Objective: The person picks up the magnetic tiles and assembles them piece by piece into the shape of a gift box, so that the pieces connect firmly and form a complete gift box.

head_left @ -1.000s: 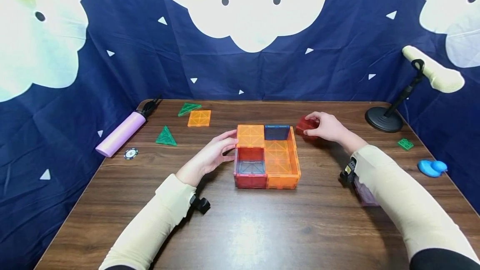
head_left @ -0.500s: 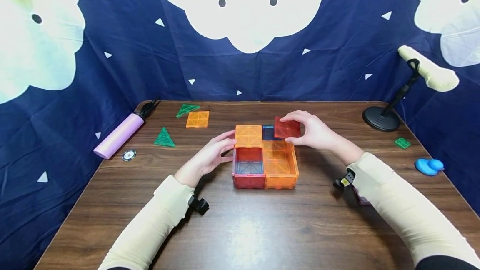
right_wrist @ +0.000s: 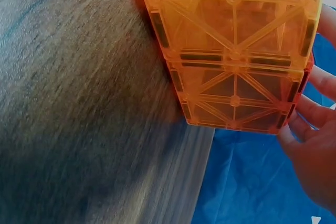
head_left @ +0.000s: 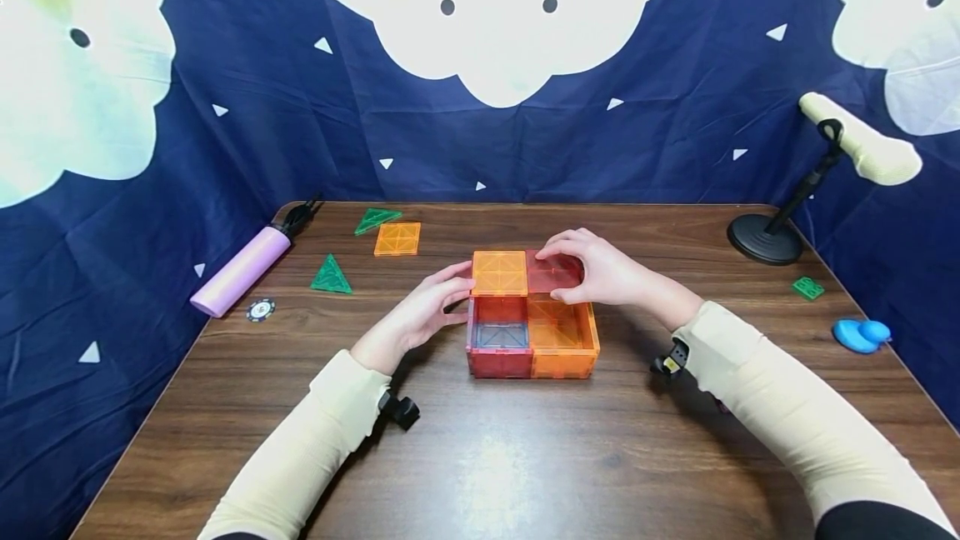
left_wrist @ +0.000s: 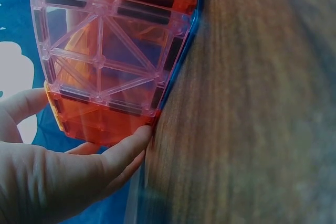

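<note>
A low box of see-through magnetic tiles (head_left: 566, 363) stands mid-table in the head view, with red and orange front walls. An orange square tile (head_left: 499, 273) covers its back left compartment; both front compartments are uncovered on top. My right hand (head_left: 609, 272) holds a red square tile (head_left: 553, 272) between thumb and fingers, flat over the back right compartment. My left hand (head_left: 420, 307) touches the box's left side near the back corner. In the left wrist view its extended fingers (left_wrist: 128, 148) rest against the red wall. The orange side wall (right_wrist: 233, 98) fills the right wrist view.
Left of the box lie an orange square tile (head_left: 397, 238), green triangle tiles (head_left: 331, 274), a poker chip (head_left: 261, 309) and a folded lilac umbrella (head_left: 242, 270). On the right are a stand with a cream-covered head (head_left: 767, 238), a green brick (head_left: 807, 287) and a blue duck (head_left: 860, 336).
My right hand has brought the red tile leftward from the table beside the box and laid it over the back right compartment. The left hand has stayed at the box's side.
</note>
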Demonstrator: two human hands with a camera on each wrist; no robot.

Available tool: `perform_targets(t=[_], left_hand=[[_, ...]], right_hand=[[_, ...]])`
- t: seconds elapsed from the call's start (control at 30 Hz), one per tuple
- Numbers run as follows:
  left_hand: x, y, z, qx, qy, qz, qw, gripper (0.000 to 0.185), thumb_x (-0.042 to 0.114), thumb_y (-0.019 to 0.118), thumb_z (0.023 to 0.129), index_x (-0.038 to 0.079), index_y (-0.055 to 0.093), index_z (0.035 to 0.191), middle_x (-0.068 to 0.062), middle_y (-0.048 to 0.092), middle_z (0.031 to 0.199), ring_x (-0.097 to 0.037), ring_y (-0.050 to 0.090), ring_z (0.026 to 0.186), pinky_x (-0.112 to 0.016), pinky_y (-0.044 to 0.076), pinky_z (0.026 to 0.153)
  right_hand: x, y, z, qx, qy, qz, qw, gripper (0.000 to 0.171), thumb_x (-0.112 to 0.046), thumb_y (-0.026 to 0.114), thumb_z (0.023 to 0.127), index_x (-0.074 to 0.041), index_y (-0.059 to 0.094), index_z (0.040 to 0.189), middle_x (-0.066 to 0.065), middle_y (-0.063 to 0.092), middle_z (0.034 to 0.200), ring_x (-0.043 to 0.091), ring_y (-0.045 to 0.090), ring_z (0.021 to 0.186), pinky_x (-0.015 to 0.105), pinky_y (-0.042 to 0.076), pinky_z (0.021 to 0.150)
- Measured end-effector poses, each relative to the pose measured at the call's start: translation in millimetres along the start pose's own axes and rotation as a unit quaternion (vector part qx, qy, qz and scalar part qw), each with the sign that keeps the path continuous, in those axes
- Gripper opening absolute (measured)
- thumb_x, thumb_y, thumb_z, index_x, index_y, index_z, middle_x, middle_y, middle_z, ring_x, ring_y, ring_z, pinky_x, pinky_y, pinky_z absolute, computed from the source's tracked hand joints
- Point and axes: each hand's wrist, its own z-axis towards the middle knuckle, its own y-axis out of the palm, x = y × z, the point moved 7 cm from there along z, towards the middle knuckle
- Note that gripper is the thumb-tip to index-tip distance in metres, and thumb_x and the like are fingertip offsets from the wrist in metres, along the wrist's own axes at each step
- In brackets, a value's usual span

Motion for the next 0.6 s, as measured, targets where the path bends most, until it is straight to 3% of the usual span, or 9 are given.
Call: perform_targets(t=[0.27, 0.47, 0.6], left_hand=[[0.7, 0.9, 2.2, 0.004, 0.009, -0.008, 0.9999, 0.064, 0.015, 0.057, 0.101, 0.009, 0.031, 0.159, -0.018, 0.043, 0.154, -0.035, 0.037, 0.142, -0.060, 0.034, 0.112], [0.7, 1.8, 2.3, 0.004, 0.005, -0.008, 0.9999, 0.064, 0.015, 0.057, 0.102, 0.009, 0.030, 0.160, -0.018, 0.042, 0.155, -0.034, 0.037, 0.142, -0.060, 0.034, 0.112], [0.9, 2.3, 1.1, 0.005, 0.007, -0.003, 1.0000, 0.065, 0.016, 0.057, 0.102, 0.009, 0.029, 0.160, -0.018, 0.041, 0.156, -0.035, 0.035, 0.144, -0.060, 0.033, 0.113]], right_hand=[[-2, -5, -3, 0.017, -0.033, 0.011, 0.999, 0.054, -0.021, 0.089, 0.078, -0.004, 0.069, 0.125, 0.011, 0.066, 0.124, 0.029, 0.055, 0.115, 0.047, 0.042, 0.099], [13, -26, -33, 0.026, 0.030, 0.038, 0.998, 0.063, -0.018, 0.089, 0.080, -0.003, 0.062, 0.135, 0.011, 0.063, 0.134, 0.030, 0.057, 0.125, 0.049, 0.041, 0.107], [28, -42, -74, 0.024, 0.070, 0.055, 0.996, 0.053, -0.010, 0.087, 0.081, -0.003, 0.065, 0.128, 0.011, 0.068, 0.125, 0.029, 0.063, 0.115, 0.046, 0.047, 0.101]])
